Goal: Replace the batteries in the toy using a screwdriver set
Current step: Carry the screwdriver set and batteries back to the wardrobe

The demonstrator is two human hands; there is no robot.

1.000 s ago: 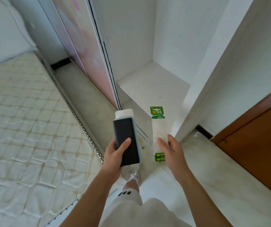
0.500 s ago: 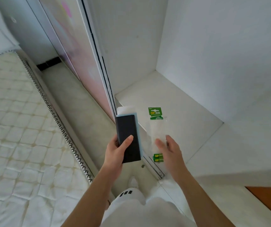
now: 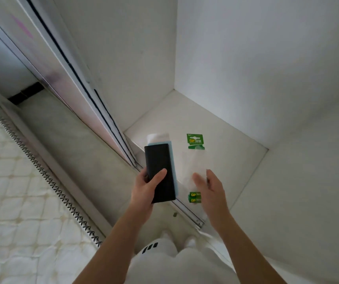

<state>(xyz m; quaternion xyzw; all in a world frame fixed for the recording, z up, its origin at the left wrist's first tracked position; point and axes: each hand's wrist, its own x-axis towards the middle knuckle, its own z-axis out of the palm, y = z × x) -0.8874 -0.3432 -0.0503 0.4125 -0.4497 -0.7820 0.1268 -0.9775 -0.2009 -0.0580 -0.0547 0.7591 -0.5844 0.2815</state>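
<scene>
Brought further in over white shelf (image 3: pixel 230 152) than half a second ago: battery pack (image 3: pixel 194 160), clear sleeve, green card up, two green cells at bottom. Pinched by right hand (image 3: pixel 212 191), thumb in front. Left hand (image 3: pixel 144 191) grips black case (image 3: pixel 158 158), thumb across face.

Left grip (image 3: pixel 146 187) clasps black case (image 3: pixel 160 167); right grip (image 3: pixel 211 189) pinches battery pack (image 3: pixel 195 142).

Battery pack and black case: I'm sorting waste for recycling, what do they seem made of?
Battery pack: clear glossy plastic sleeve, see-through to the shelf, with a green printed header, likely card. Black case: smooth matte black, probably plastic or faux leather; cannot tell which.
</scene>
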